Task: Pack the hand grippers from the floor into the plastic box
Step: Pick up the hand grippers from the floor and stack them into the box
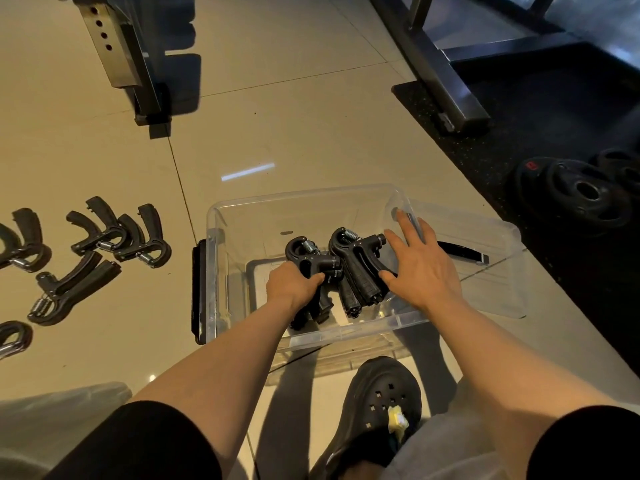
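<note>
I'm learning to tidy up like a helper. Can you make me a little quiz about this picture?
1. True or false: the left hand grips a black spring hand gripper inside the clear plastic box.
2. The right hand is: A) a fist B) fingers spread.
3. Where do the unpacked black hand grippers lie?

Key: 1 true. 2 B. 3 On the beige tiled floor, left of the box.

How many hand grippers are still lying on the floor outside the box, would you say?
5 grippers: one at the left edge, two touching side by side, one nearer, one at the lower-left edge. More may lie out of view.
</note>
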The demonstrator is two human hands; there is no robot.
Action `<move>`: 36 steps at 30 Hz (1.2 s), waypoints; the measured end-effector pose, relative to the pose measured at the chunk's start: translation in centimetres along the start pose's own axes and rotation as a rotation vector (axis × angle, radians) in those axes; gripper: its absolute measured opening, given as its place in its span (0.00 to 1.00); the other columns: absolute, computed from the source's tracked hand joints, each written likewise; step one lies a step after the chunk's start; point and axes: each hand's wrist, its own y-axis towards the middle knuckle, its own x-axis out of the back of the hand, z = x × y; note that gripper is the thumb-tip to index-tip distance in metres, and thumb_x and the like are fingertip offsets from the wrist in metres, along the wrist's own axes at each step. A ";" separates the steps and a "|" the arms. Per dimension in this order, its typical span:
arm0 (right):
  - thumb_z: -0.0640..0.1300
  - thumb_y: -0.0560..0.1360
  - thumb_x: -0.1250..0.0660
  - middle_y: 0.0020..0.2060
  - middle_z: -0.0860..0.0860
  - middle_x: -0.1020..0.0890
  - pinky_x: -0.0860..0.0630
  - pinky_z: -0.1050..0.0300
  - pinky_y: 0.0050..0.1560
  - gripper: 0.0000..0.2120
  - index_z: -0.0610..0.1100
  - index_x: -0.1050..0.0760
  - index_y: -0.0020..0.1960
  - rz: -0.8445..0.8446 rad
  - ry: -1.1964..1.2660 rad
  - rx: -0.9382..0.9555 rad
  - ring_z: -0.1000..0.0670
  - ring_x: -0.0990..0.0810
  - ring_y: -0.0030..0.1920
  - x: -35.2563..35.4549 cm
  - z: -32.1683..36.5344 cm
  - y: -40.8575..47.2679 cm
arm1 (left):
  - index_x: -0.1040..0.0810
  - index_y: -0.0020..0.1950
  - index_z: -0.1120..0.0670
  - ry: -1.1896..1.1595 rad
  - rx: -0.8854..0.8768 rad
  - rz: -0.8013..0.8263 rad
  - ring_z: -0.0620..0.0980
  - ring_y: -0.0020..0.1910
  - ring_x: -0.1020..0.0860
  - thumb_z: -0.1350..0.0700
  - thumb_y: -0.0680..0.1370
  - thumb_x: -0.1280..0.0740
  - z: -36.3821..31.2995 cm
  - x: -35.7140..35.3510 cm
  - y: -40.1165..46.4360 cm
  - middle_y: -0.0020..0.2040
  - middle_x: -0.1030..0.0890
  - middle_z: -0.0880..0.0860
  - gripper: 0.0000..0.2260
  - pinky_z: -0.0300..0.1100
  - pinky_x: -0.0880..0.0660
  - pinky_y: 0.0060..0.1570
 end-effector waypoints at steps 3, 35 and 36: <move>0.59 0.74 0.37 0.77 0.52 0.57 0.32 0.49 0.66 0.35 0.50 0.44 0.75 -0.002 0.002 0.001 0.43 0.52 0.75 0.1 0.0 -0.1 | 0.25 0.58 0.58 -0.067 0.004 0.068 0.56 0.54 0.22 0.47 0.67 0.23 0.1 0.0 -0.2 0.54 0.20 0.56 0.26 0.51 0.24 0.56; 0.57 0.76 0.37 0.77 0.45 0.50 0.52 0.48 0.75 0.34 0.51 0.48 0.77 -0.206 0.299 0.497 0.44 0.49 0.76 10.4 17.5 -6.6 | 0.25 0.60 0.59 -0.409 -0.110 -0.414 0.52 0.47 0.23 0.62 0.72 0.27 8.7 17.7 -18.0 0.50 0.20 0.57 0.19 0.49 0.24 0.50; 0.56 0.76 0.37 0.77 0.45 0.49 0.51 0.49 0.75 0.34 0.51 0.47 0.76 -0.204 0.308 0.543 0.45 0.48 0.76 11.0 19.0 -7.3 | 0.25 0.58 0.59 -0.421 -0.080 -0.452 0.52 0.46 0.23 0.63 0.72 0.27 9.9 18.4 -19.3 0.48 0.21 0.56 0.17 0.49 0.24 0.50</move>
